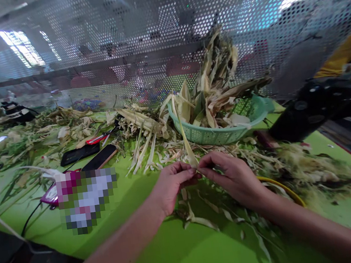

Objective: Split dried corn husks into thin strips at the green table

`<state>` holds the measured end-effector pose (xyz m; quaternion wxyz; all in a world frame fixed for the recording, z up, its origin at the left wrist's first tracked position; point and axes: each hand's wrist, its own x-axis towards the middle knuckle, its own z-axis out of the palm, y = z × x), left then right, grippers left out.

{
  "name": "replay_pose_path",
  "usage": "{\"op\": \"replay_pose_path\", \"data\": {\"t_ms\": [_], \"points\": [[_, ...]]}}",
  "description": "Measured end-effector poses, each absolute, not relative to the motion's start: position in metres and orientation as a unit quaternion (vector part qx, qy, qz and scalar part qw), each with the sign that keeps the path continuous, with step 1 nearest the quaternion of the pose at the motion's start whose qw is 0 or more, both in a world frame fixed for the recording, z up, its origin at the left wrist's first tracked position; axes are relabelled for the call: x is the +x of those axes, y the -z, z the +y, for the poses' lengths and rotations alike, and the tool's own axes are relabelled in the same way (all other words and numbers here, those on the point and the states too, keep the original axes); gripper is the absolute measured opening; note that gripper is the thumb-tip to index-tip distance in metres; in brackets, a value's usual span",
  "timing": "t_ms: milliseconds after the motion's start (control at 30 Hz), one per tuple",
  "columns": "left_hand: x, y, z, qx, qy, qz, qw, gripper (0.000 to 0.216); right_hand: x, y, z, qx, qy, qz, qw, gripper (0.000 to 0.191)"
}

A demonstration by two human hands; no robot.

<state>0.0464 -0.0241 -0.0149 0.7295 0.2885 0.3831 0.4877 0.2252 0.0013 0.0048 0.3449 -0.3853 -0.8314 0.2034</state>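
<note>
Head view: left hand (179, 182) and right hand (233, 177) above bench (179, 256), toward near edge; thumb and fingers of each pinch lower end of pale husk strip (186, 142), tip toward far edge. Green basket (215, 135) holding dry husks (207, 90) near far edge. Loose scraps (204, 222) below hands.
</note>
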Motion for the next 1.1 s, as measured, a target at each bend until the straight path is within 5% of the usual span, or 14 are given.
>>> {"op": "replay_pose_path", "data": {"t_ms": [467,800,1100], "points": [[0.049,0.006,-0.026,0.314,-0.490,0.431,0.689,0.019,0.221,-0.001,-0.003,-0.381,-0.259,-0.801,0.382,0.004],[0.051,0.004,-0.027,0.229,-0.504,0.394,0.734,0.016,0.224,0.001,0.000,-0.317,-0.162,-0.846,0.397,0.010],[0.049,0.006,-0.029,0.325,-0.500,0.377,0.709,0.015,0.223,-0.005,-0.003,-0.370,-0.190,-0.831,0.368,0.006]]}}
